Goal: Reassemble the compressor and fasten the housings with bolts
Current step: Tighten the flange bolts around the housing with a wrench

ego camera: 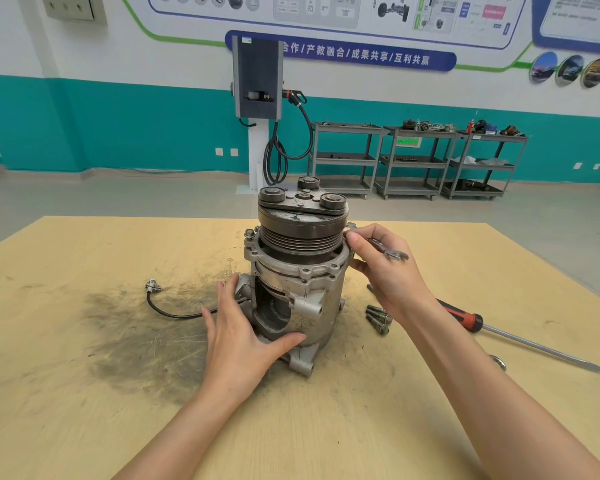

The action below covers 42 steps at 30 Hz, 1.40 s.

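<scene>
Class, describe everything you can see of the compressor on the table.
The compressor stands upright on the wooden table. Its body looks like grey cast metal; a dark grooved pulley and clutch plate sit on top. A flange with bolt holes rings it below the pulley. A black cable trails left. The left hand rests against its lower side; the right hand, holding a wrench, touches the flange.

Automotive training workshop, parts carts [420, 161], wall charger [258, 79], teaching posters [326, 8]
</scene>
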Motion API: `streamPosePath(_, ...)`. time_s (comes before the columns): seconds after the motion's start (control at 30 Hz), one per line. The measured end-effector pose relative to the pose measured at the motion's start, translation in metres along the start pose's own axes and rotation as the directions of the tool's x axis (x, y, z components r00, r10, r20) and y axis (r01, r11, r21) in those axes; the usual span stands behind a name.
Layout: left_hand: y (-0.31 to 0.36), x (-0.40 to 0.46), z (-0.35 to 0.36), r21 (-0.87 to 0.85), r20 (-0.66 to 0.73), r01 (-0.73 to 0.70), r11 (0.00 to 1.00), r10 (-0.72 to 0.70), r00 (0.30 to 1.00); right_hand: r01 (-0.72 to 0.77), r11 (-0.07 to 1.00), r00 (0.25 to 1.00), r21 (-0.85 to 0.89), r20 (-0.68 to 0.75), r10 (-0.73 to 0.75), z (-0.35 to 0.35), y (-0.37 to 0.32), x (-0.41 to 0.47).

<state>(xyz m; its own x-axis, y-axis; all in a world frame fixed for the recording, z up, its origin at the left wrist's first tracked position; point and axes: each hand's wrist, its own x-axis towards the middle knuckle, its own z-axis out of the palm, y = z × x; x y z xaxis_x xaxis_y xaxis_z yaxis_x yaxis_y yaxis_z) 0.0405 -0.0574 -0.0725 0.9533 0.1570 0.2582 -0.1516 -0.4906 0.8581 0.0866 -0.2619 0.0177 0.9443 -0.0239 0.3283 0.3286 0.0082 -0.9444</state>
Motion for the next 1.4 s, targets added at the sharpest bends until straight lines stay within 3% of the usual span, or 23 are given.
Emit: streamPosePath(1.4,-0.0016,0.0005,0.0005,-0.004,0.004,-0.008,1.0,0.008,1.0,-0.037,0.995,0.999,0.088,-0.009,0.038,-0.0014,-0.0028,-0.0017)
